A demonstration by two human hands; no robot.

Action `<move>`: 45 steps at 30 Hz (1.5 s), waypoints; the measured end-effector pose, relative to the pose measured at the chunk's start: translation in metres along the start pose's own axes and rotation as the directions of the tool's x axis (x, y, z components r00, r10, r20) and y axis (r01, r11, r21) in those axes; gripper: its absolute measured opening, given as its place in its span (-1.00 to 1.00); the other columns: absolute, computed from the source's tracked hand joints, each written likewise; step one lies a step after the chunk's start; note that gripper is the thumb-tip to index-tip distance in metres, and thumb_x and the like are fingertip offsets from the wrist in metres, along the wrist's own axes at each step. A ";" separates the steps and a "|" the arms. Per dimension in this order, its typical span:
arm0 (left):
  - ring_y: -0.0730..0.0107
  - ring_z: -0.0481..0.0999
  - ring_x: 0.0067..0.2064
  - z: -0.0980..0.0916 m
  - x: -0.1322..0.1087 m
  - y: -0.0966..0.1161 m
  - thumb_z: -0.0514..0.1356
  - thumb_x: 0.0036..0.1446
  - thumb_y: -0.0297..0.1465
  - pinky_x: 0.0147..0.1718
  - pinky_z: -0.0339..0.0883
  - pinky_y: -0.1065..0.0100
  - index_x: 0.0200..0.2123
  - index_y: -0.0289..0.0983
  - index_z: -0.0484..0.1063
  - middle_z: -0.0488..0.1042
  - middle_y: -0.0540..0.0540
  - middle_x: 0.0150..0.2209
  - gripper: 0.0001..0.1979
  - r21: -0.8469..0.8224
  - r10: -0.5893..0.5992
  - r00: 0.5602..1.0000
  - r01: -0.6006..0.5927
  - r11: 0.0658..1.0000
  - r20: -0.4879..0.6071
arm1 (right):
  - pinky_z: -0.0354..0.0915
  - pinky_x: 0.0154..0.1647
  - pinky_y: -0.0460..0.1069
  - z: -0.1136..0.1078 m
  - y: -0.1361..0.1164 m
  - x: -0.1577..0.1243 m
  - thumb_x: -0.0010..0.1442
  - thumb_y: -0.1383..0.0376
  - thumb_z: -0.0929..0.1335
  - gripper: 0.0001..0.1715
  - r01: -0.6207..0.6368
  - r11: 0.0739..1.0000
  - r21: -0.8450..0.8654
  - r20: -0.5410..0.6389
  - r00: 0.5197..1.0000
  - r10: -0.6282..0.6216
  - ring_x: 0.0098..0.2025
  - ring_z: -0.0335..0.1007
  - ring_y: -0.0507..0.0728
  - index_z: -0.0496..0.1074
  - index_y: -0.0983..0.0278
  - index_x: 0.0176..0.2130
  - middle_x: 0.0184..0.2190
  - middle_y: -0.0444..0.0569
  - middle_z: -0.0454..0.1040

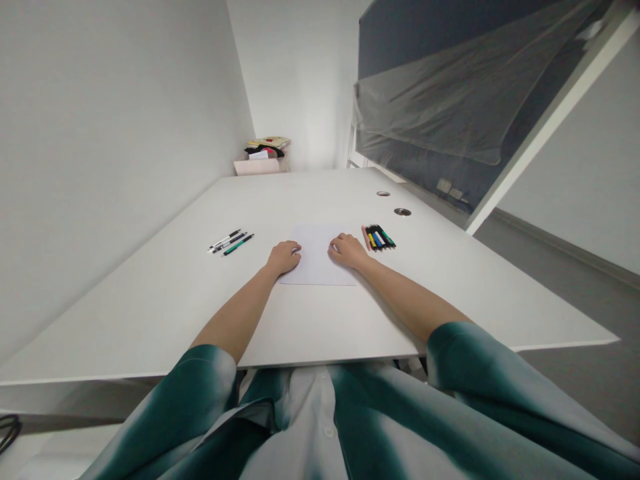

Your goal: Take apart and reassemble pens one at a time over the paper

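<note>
Paper (315,268) looked blank; left hand (285,257) and right hand (347,251) curled over it, grip unclear, left pens (230,242) and right pens (379,238) untouched

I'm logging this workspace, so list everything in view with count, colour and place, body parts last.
Table: one, white, centre
Paper: one sheet, whitish, between the hands
Pens: at least three, black, white, green, on table's left
Markers or pens: several, pink, black, yellow, blue, green, on table's right
Table holes: two, rimmed, far right
Box: one, pale pink, far end, contents unclear
Panel: one, dark, upper right
Plastic sheet: one, translucent, over panel
Walls: white, left and back
Cable: black, lower left, count unclear
Shirt: one, green and white, bottom
Left hand: one, bare, paper's left edge
Right hand: one, bare, paper's right side
</note>
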State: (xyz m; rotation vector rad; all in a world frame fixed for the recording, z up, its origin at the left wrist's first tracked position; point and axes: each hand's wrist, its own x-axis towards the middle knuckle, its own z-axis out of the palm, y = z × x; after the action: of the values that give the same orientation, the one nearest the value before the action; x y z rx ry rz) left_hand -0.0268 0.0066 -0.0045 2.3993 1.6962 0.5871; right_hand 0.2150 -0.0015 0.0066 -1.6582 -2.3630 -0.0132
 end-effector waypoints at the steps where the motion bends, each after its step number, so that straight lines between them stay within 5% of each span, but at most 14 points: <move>1: 0.05 0.45 0.12 -0.001 -0.001 0.001 0.14 0.06 -0.45 0.18 0.28 0.07 -0.09 -0.22 0.56 0.52 -0.18 0.08 -0.66 0.017 -0.002 1.000 0.002 1.000 0.003 | 0.22 0.08 0.09 0.000 -0.001 -0.001 0.35 0.20 0.25 -0.60 0.016 1.000 0.000 0.018 1.000 -0.016 0.06 0.34 0.30 0.50 0.32 0.04 0.03 0.20 0.45; 34: 0.09 0.44 0.07 -0.001 -0.001 0.001 0.11 0.19 -0.36 0.13 0.31 0.13 -0.09 -0.24 0.56 0.50 -0.20 0.02 -0.71 0.106 -0.044 0.999 0.044 0.993 -0.001 | 0.22 0.09 0.07 0.007 0.006 0.002 0.32 0.23 0.31 -0.65 0.095 0.993 0.067 -0.025 0.995 -0.094 0.03 0.36 0.25 0.53 0.31 0.01 0.00 0.16 0.47; 41: 0.13 0.47 0.03 -0.007 0.001 -0.004 0.09 0.20 -0.38 0.12 0.28 0.14 -0.14 -0.26 0.54 0.53 -0.21 -0.05 -0.74 0.021 -0.097 0.978 0.103 0.994 -0.182 | 0.22 0.10 0.07 0.013 0.014 0.007 0.31 0.26 0.31 -0.67 0.064 0.984 0.164 -0.101 0.994 -0.048 0.04 0.35 0.26 0.55 0.35 -0.03 -0.01 0.17 0.48; 45: 0.11 0.46 0.04 -0.023 0.000 -0.021 0.08 0.22 -0.36 0.11 0.27 0.14 -0.12 -0.26 0.54 0.55 -0.20 -0.05 -0.73 0.005 -0.254 0.925 0.266 0.964 -0.281 | 0.21 0.10 0.06 0.017 0.019 0.010 0.30 0.28 0.31 -0.70 0.052 0.977 0.207 -0.124 0.992 -0.026 0.02 0.36 0.24 0.57 0.35 -0.09 -0.05 0.17 0.50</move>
State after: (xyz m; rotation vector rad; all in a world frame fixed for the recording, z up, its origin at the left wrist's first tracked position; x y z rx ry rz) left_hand -0.0536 0.0117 0.0092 2.1431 2.1170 0.8859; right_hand 0.2259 0.0165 -0.0101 -1.4701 -2.2218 0.1218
